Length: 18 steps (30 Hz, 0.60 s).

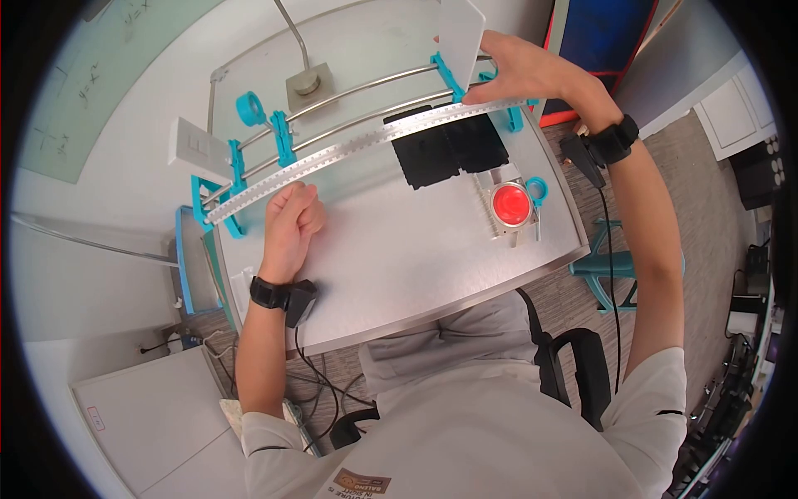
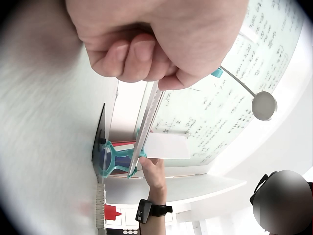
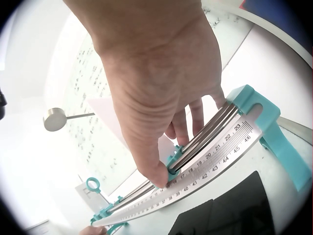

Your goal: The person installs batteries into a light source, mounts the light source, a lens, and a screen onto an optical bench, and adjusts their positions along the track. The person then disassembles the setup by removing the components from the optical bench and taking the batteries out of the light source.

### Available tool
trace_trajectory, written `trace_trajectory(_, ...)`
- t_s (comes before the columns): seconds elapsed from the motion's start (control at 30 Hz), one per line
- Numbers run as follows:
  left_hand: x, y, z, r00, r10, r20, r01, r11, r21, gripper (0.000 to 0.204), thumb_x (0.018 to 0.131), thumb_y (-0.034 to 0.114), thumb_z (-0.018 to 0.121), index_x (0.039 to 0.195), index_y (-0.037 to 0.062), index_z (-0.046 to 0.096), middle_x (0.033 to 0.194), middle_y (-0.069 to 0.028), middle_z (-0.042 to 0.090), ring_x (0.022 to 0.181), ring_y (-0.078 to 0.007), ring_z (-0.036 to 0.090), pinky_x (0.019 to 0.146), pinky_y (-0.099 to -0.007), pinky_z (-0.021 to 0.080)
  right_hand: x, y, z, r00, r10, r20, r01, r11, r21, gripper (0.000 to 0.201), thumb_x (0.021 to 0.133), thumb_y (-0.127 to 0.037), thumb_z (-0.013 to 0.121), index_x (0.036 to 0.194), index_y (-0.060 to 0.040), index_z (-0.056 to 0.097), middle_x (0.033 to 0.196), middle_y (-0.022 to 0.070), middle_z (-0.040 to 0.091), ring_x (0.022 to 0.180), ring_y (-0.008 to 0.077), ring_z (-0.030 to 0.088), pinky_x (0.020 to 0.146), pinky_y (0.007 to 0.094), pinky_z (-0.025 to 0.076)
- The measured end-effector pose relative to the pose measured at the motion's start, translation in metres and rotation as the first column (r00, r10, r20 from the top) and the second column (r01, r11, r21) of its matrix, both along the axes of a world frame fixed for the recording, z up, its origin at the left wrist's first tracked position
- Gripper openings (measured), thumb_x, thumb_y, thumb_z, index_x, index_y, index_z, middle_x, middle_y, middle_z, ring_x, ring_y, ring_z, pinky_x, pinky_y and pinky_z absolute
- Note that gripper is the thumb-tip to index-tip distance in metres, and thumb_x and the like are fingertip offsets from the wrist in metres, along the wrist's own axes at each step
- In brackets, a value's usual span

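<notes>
A teal-framed optical bench spans the table, with two metal rods and a long metal ruler [image 1: 332, 156] along its front. At its right part my right hand [image 1: 528, 68] grips a teal screen holder [image 3: 174, 161], thumb at the front near the ruler and fingers reaching behind across the rods. That holder carries a white screen [image 1: 460, 41]. My left hand [image 1: 291, 218] is curled into a fist just in front of the ruler's left part, and the left wrist view shows nothing within its fingers [image 2: 142, 51]. Near it stand a lens ring on a teal holder [image 1: 283, 140] and a white box [image 1: 198, 151].
A black cloth-like sheet [image 1: 432, 158] lies under the ruler. A red round container [image 1: 510, 205], a small teal ring [image 1: 537, 191] and a comb-like strip sit at the table's right. Behind the bench, a metal stand [image 1: 307, 81] holds up a rod. A teal stool [image 1: 603, 264] is at the right.
</notes>
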<state>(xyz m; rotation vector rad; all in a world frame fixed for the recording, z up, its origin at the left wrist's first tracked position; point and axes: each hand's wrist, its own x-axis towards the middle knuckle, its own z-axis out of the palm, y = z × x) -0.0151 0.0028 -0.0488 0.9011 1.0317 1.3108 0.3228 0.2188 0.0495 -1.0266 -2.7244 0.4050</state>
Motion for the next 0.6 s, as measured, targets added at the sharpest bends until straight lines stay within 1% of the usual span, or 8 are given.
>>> trace_trajectory(0.13, 0.0, 0.0, 0.0, 1.0, -0.001, -0.012, 0.001, 1.0, 0.003, 0.04, 0.105, 0.017, 0.054, 0.071, 0.0156, 0.035, 0.06, 0.0076, 0.028, 0.053, -0.0064, 0.026, 0.052, -0.0277, 0.023, 0.002, 0.005, -0.007, 0.999, 0.023, -0.04, -0.022, 0.999, 0.035, 0.076, 0.077, -0.048, 0.082, 0.134, -0.0035, 0.058, 0.128, 0.0222, 0.063, 0.116, 0.0388, 0.061, 0.098, 0.0437, 0.051)
trace_trajectory(0.2, 0.0, 0.0, 0.0, 1.0, -0.001, -0.015, 0.001, 1.0, 0.001, 0.04, 0.105, 0.017, 0.053, 0.071, 0.0156, 0.035, 0.06, 0.0076, 0.028, 0.053, -0.0064, 0.026, 0.052, -0.0277, 0.023, 0.001, 0.002, 0.0, 0.997, -0.042, 0.061, 0.044, 0.999, -0.026, 0.08, 0.079, -0.036, 0.082, 0.149, -0.013, 0.051, 0.134, 0.0203, 0.062, 0.124, 0.0376, 0.06, 0.111, 0.0438, 0.045)
trace_trajectory(0.33, 0.0, 0.0, 0.0, 1.0, 0.003, -0.017, -0.003, 1.0, -0.004, 0.04, 0.106, 0.017, 0.053, 0.07, 0.0155, 0.035, 0.06, 0.0076, 0.028, 0.052, -0.0064, 0.026, 0.052, -0.0277, 0.022, 0.002, 0.002, 0.0, 0.999, -0.029, 0.042, 0.028, 1.0, 0.01, 0.081, 0.08, -0.037, 0.081, 0.151, -0.0145, 0.049, 0.136, 0.0202, 0.061, 0.125, 0.0381, 0.059, 0.112, 0.0446, 0.045)
trace_trajectory(0.43, 0.0, 0.0, 0.001, 1.0, -0.006, -0.014, 0.006, 1.0, -0.002, 0.04, 0.106, 0.017, 0.053, 0.07, 0.0154, 0.035, 0.06, 0.0075, 0.028, 0.052, -0.0064, 0.026, 0.052, -0.0277, 0.023, 0.002, 0.001, 0.001, 0.997, -0.041, 0.064, 0.043, 0.999, -0.031, 0.082, 0.079, -0.038, 0.081, 0.151, -0.0154, 0.048, 0.138, 0.0199, 0.06, 0.128, 0.0381, 0.058, 0.113, 0.045, 0.043)
trace_trajectory(0.5, 0.0, 0.0, 0.001, 1.0, -0.006, -0.016, 0.006, 1.0, 0.0, 0.04, 0.106, 0.017, 0.053, 0.07, 0.0155, 0.035, 0.06, 0.0075, 0.028, 0.052, -0.0064, 0.026, 0.052, -0.0277, 0.022, 0.004, 0.004, -0.006, 0.999, 0.026, -0.039, -0.024, 0.998, 0.054, 0.071, 0.076, -0.048, 0.083, 0.126, -0.0028, 0.06, 0.126, 0.0218, 0.063, 0.113, 0.0388, 0.063, 0.095, 0.0436, 0.052)
trace_trajectory(0.6, 0.0, 0.0, 0.0, 1.0, -0.003, -0.016, 0.003, 1.0, 0.003, 0.039, 0.105, 0.017, 0.053, 0.07, 0.0154, 0.035, 0.06, 0.0075, 0.028, 0.052, -0.0063, 0.027, 0.052, -0.0275, 0.023, 0.004, 0.005, -0.009, 0.999, -0.007, -0.036, 0.008, 0.999, 0.04, 0.071, 0.075, -0.046, 0.083, 0.127, -0.0025, 0.059, 0.127, 0.0221, 0.063, 0.117, 0.0387, 0.061, 0.099, 0.0433, 0.051)
